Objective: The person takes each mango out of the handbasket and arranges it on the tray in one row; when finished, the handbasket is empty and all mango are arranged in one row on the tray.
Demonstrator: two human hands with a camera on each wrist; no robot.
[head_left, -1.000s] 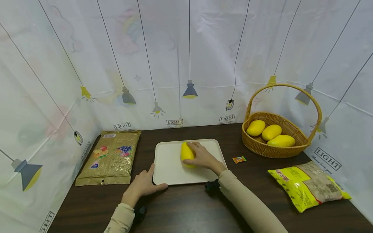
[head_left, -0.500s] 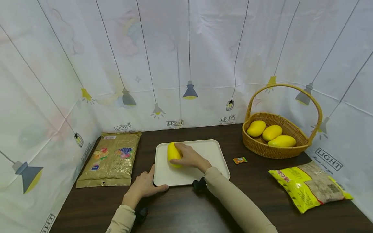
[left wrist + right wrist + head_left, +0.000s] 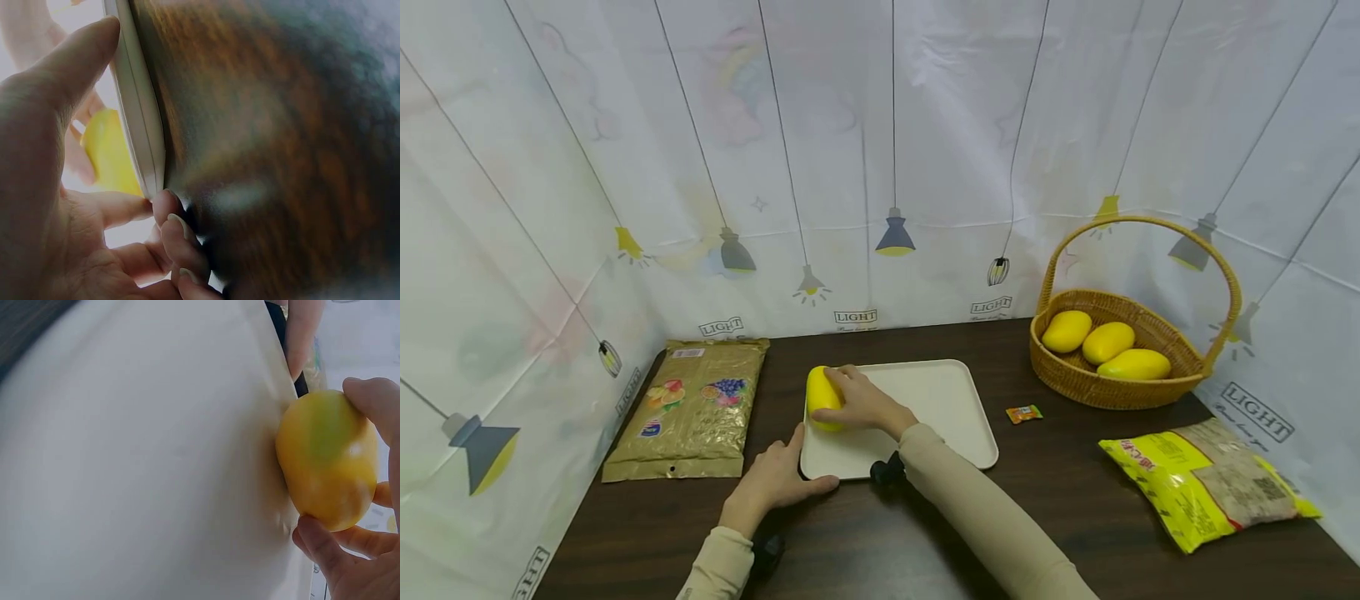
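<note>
At the left end of the white tray [image 3: 917, 417], my right hand [image 3: 868, 406] holds a yellow mango [image 3: 822, 396] from its right side. Thumb and fingers wrap the mango [image 3: 328, 459] in the right wrist view, where it is close over the tray's edge and shows a greenish patch. My left hand [image 3: 778, 479] grips the tray's front left corner, its thumb along the front edge and its fingers at the left side. In the left wrist view the thumb touches the tray's wall [image 3: 140, 106] and the other fingers bend by the corner.
A wicker basket [image 3: 1067, 379] with 3 mangoes stands at the back right. A small orange candy packet [image 3: 1024, 414] lies between tray and basket. A yellow bag [image 3: 1210, 483] lies at the right, a gold bag [image 3: 688, 417] at the left. A printed curtain [image 3: 880, 167] hangs behind.
My right hand has moved left across the tray with the mango, from about its middle to its left edge. My left hand stays at the corner.
</note>
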